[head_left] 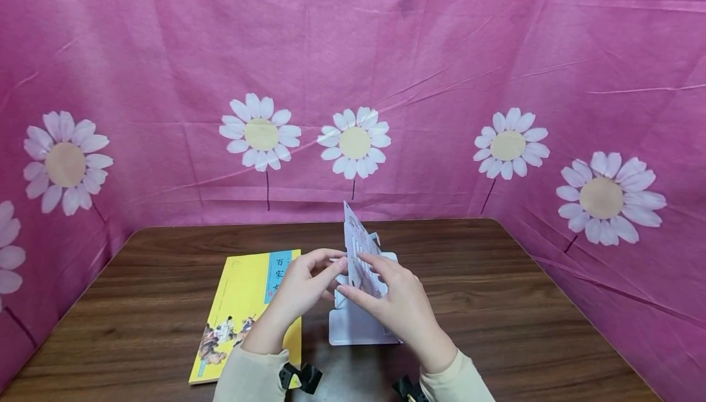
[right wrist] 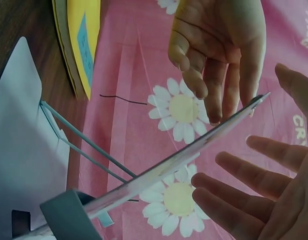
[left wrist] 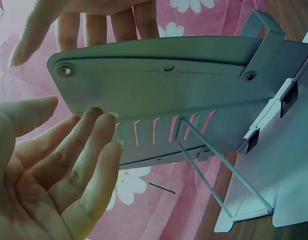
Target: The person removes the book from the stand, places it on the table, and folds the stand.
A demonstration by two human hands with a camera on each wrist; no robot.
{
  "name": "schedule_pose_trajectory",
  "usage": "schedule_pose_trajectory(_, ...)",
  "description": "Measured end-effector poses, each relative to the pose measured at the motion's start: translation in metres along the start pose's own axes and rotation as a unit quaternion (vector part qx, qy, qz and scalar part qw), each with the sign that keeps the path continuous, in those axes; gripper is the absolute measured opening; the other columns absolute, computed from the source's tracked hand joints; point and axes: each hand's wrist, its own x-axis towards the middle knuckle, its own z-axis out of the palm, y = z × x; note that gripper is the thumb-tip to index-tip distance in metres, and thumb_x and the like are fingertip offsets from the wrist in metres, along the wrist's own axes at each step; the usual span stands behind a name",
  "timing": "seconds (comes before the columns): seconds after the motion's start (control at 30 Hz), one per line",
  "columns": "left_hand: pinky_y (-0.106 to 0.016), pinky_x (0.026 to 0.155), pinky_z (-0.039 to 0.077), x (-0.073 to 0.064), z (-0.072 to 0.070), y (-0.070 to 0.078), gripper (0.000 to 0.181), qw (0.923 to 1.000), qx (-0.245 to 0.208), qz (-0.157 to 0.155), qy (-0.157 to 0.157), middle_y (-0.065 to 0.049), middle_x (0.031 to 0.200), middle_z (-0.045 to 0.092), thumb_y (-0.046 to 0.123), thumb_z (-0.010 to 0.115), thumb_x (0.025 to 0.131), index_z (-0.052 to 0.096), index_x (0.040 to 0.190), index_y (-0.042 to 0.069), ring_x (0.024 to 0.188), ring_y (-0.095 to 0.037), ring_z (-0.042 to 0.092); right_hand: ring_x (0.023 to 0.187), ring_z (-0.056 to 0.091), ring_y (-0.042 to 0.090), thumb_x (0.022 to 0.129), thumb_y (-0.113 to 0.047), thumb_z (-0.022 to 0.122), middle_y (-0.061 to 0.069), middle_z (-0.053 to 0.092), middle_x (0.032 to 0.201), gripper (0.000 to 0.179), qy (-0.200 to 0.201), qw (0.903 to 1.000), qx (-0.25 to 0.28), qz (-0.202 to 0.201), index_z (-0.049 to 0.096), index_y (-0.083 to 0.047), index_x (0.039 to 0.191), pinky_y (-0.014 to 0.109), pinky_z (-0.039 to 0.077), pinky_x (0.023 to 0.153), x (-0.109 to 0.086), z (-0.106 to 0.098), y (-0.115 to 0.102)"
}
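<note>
A pale metal book stand (head_left: 355, 236) stands on the table with its slotted back panel tilted up from a flat base (head_left: 361, 331). Behind the panel, a wire prop (left wrist: 221, 172) runs down to the base. My left hand (head_left: 303, 279) is at the panel's left side, its loosely bent fingertips right at the back face. On the other side, my right hand (head_left: 405, 298) has its fingers spread beside the printed front face. In the right wrist view, a grey bent clip (right wrist: 71, 215) sits at the panel's lower edge.
Left of the stand lies a yellow book (head_left: 237, 292) with a blue title strip, partly covered by my left forearm. The brown wooden table (head_left: 524, 316) reaches back to a pink cloth (head_left: 441, 53) printed with white daisies.
</note>
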Motion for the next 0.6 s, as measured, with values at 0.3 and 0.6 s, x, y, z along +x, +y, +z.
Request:
schedule_pose_trajectory(0.3,-0.031,0.063,0.061,-0.0008,-0.0007,-0.0014,0.032,0.9999,0.005,0.014,0.003,-0.014,0.105,0.073,0.020,0.065,0.096,0.066,0.126,0.008,0.073,-0.019,0.071,0.103,0.070,0.016,0.084,-0.026,0.079,-0.002,0.072,0.118,0.032,0.005,0.9963,0.049,-0.070,0.075,-0.021,0.115,0.032,0.061,0.075,0.0006,0.0071,0.0032)
schedule_pose_trajectory(0.6,-0.034,0.063,0.061,0.0001,0.0020,-0.0029,0.034,0.9998,0.002,0.015,-0.015,-0.015,0.103,0.073,0.014,0.062,0.097,0.064,0.130,0.009,0.077,-0.024,0.072,0.102,0.072,0.027,0.083,-0.012,0.078,0.009,0.074,0.114,0.019,0.019,0.9913,0.098,-0.086,0.078,-0.014,0.101,0.026,0.061,0.068,0.0031,0.0059,0.0039)
